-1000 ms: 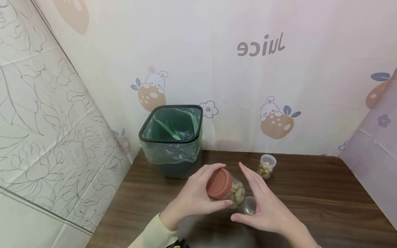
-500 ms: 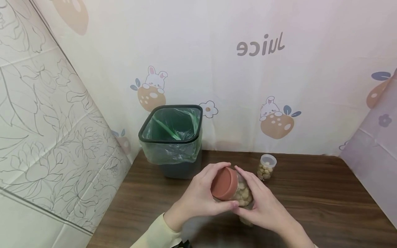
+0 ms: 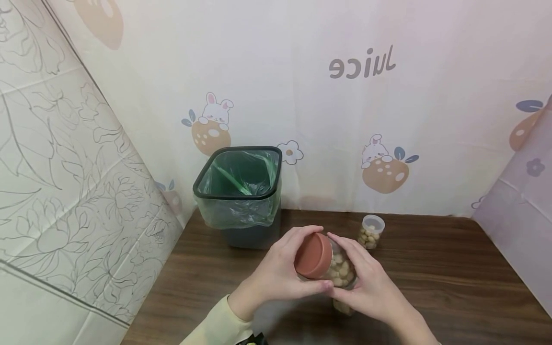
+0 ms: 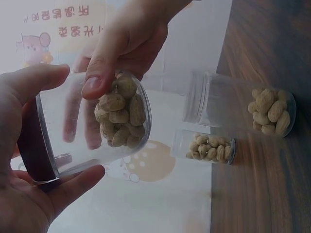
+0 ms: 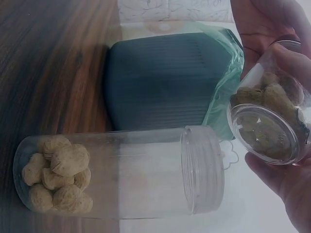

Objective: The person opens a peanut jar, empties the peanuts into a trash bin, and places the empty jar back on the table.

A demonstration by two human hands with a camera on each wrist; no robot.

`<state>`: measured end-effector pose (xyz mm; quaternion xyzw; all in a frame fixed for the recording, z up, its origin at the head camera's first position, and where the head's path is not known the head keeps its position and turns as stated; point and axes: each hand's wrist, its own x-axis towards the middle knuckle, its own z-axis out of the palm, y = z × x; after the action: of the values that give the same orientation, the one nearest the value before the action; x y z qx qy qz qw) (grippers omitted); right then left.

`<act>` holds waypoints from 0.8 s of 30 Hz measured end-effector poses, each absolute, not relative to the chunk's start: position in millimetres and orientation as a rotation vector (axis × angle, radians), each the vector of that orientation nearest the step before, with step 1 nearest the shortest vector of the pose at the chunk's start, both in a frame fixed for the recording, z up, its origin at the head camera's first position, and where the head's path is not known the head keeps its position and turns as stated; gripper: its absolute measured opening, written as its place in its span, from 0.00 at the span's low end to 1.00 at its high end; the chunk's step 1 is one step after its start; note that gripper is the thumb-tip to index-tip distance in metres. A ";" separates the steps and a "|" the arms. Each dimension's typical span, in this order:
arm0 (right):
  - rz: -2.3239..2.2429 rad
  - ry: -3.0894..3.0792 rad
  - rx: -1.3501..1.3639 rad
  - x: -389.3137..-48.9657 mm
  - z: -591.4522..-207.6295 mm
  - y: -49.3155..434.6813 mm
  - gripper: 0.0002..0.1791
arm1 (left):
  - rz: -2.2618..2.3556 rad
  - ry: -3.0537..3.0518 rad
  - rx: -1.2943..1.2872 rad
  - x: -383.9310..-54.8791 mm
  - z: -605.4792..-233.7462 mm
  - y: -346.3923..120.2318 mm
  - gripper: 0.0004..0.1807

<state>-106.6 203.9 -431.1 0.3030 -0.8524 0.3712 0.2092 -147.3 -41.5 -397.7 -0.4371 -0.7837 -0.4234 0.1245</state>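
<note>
Both hands hold a clear jar of peanuts (image 3: 339,270), tilted in the air above the table. My left hand (image 3: 272,275) grips its reddish-brown lid (image 3: 309,256), thumb on the near side and fingers over the far side. Around the clear body curls my right hand (image 3: 374,290); its thumb presses the glass in the left wrist view. Below them stands a taller clear jar (image 5: 150,174) with peanuts at its bottom and a threaded neck, mostly hidden by the right hand in the head view. Farther back is a small jar of peanuts (image 3: 369,233) with a whitish translucent top.
A dark bin (image 3: 252,235) lined with a green translucent bag stands at the back left of the wooden table (image 3: 453,268). Behind the table hangs a printed curtain (image 3: 431,120) with rabbits and fruit. Patterned sheets cover both sides.
My right hand has closed in from the right and taken hold of the jar's body. The left hand has shifted slightly right with the jar. In the last half second little has moved.
</note>
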 end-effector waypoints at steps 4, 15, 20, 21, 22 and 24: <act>1.026 -2.371 0.841 -106.7 -432.0 204.2 0.54 | -1.256 -2.324 -1.290 -147.1 -396.8 -44.0 0.57; 1.058 -2.343 0.842 -110.6 -432.7 204.2 0.55 | -1.213 -2.361 -1.320 -152.8 -392.6 -57.5 0.57; 1.043 -2.358 0.844 -113.2 -434.8 206.4 0.58 | -1.204 -2.359 -1.337 -156.4 -392.8 -61.2 0.51; 1.039 -2.362 0.847 -113.7 -435.2 207.1 0.58 | -1.206 -2.360 -1.341 -157.0 -393.5 -61.3 0.51; 1.034 -2.367 0.849 -114.3 -435.6 207.8 0.58 | -1.204 -2.359 -1.345 -157.8 -394.4 -61.1 0.50; 1.023 -2.371 0.854 -115.6 -436.0 209.0 0.58 | -1.199 -2.357 -1.350 -159.4 -396.3 -60.7 0.50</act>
<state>-115.6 209.0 -436.0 0.3070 -0.8524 0.3679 0.2092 -159.4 -60.7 -396.3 -0.4531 -0.7909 -0.4023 0.0859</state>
